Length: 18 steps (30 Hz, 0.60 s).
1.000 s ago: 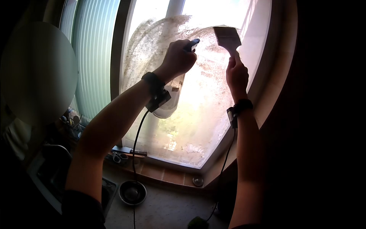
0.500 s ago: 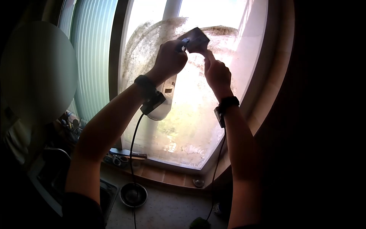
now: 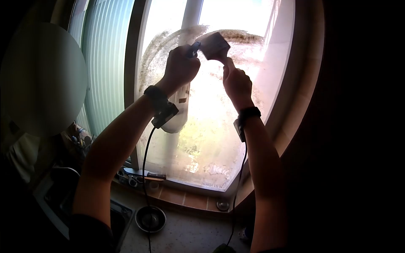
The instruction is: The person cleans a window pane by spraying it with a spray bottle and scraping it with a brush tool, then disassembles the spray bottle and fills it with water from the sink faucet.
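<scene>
The left hand (image 3: 181,65) is closing its fingers around the dark head of a bottle (image 3: 181,111), whose translucent body is hanging below that grip, partly behind the wrist. A small dark patch (image 3: 182,100) is showing on the body just beneath the grip, like a label, but any print on it is too small to read. The right hand (image 3: 238,84) is gripping the handle of a flat-bladed tool (image 3: 215,46); the broad blade is sitting above this grip, leaning toward the left hand and lying close beside the bottle's head. Whether blade and glass are touching, I cannot tell. Behind both grips the window pane (image 3: 211,139) is standing, with a dark curved smear (image 3: 242,37) arching above them. Black wristbands, left (image 3: 156,96) and right (image 3: 249,111), are sitting below each grip, trailing cables. Well below the left grip, a dark-handled knife (image 3: 156,176) is lying at the tiled sill (image 3: 171,196); lower again, a round bowl (image 3: 157,230) is resting on the counter (image 3: 185,232).
</scene>
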{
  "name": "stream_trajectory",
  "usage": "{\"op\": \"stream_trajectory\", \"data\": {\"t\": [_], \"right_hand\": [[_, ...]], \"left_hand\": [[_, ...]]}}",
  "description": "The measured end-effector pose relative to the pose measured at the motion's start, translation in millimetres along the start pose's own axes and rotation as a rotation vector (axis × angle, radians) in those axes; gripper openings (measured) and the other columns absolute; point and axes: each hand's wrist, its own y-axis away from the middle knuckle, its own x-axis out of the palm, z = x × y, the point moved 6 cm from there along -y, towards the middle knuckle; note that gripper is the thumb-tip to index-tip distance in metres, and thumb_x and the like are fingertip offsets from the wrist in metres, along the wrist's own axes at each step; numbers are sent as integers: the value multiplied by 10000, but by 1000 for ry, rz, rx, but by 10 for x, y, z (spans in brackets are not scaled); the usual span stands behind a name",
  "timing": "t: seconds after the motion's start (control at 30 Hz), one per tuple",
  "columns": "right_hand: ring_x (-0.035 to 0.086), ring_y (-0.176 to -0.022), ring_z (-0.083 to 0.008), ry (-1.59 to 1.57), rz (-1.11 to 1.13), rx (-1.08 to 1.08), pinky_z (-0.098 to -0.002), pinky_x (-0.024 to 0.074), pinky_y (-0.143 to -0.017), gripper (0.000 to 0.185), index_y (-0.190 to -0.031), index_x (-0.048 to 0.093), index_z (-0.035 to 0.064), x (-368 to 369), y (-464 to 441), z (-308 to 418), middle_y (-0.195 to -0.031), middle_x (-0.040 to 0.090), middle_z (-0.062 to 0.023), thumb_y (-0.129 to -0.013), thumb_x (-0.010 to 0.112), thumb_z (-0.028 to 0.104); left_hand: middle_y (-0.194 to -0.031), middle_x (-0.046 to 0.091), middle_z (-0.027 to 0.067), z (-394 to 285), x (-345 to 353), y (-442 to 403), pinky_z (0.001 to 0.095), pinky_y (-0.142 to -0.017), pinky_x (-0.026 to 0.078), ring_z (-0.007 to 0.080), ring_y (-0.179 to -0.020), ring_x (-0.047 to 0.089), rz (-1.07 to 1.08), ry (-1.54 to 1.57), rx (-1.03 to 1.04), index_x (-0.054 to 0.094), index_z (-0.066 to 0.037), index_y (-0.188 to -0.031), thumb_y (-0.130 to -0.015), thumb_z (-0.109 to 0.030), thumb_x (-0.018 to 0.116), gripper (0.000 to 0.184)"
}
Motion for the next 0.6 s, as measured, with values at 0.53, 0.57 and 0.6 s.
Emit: {"op": "stream_trajectory", "data": {"t": [0.53, 0.57, 0.6], "right_hand": [[694, -632, -383, 47, -11, 117, -492, 582, -577, 308, -1248, 567, 71, -226, 576, -792, -719, 686, -197, -1029, 499, 275], [688, -632, -399, -44, -68, 231, -498, 579, -578, 306, -1242, 567, 63, -294, 543, -922, -730, 691, -208, -1029, 495, 270], [679, -641, -424, -39, -46, 175, -511, 573, -582, 292, -1226, 567, 53, -227, 606, -836, -751, 696, -227, -1028, 493, 254]], "left_hand": [[-722, 616, 248, -213, 919, 41, 395, -653, 499, 277, -669, 641, 96, 122, 175, 632, 50, -801, -746, 27, 548, 103], [-748, 642, 248, -214, 982, 7, 386, -668, 512, 280, -693, 657, 89, 5, 262, 653, 47, -822, -745, 25, 550, 131], [-779, 655, 252, -212, 1033, 7, 400, -684, 515, 344, -709, 650, 102, -42, 349, 653, 46, -818, -739, 14, 559, 127]]}}
